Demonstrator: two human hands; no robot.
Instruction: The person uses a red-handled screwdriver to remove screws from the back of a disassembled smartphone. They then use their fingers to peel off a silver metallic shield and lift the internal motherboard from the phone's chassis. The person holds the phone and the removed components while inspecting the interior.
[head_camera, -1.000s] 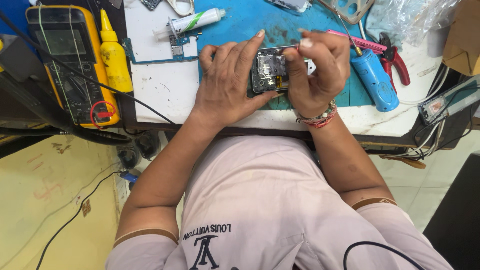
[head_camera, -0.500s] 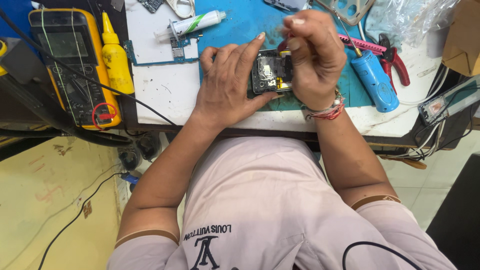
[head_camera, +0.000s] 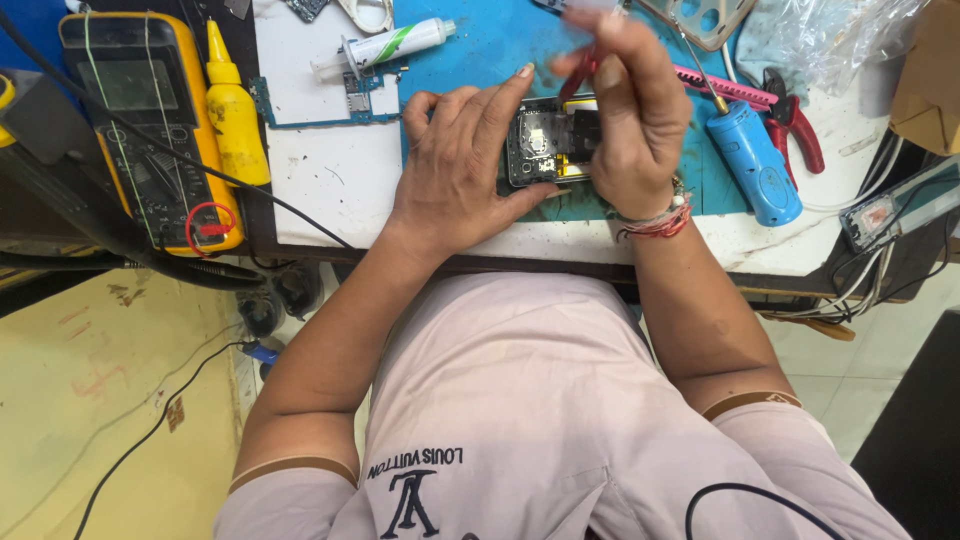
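I am looking down over the workbench (head_camera: 340, 190), and the biggest thing on it is the blue work mat (head_camera: 480, 50) that is carrying the job. Off to the left side the yellow multimeter (head_camera: 140, 120) is lying with its leads trailing, and a yellow squeeze bottle (head_camera: 232, 110) is standing just beside it. A bare circuit board (head_camera: 330, 100) and a white tube (head_camera: 395, 45) are resting on the white part of the bench, apart from the work. To the right a blue-handled screwdriver (head_camera: 755, 160) and red-handled pliers (head_camera: 795, 125) are lying unused.

In the middle, on the mat's near edge, the opened phone (head_camera: 545, 145) is lying with its back off and its insides showing: a dark frame, metal shields and a strip of yellow at the lower edge. So I am judging the opening-up as done, and the inner work as still under way; nothing is showing it closed again.

My left hand (head_camera: 455, 175) is lying flat on the phone's left side, fingers together and stretched forward, thumb tucked under the lower edge, pinning it down. My right hand (head_camera: 630, 120) is hovering over the phone's right end, fingers curled and pressed together, pinching a small red tool (head_camera: 583, 72) at its top. The tool's tip is blurred, so I cannot tell whether it is touching the phone.
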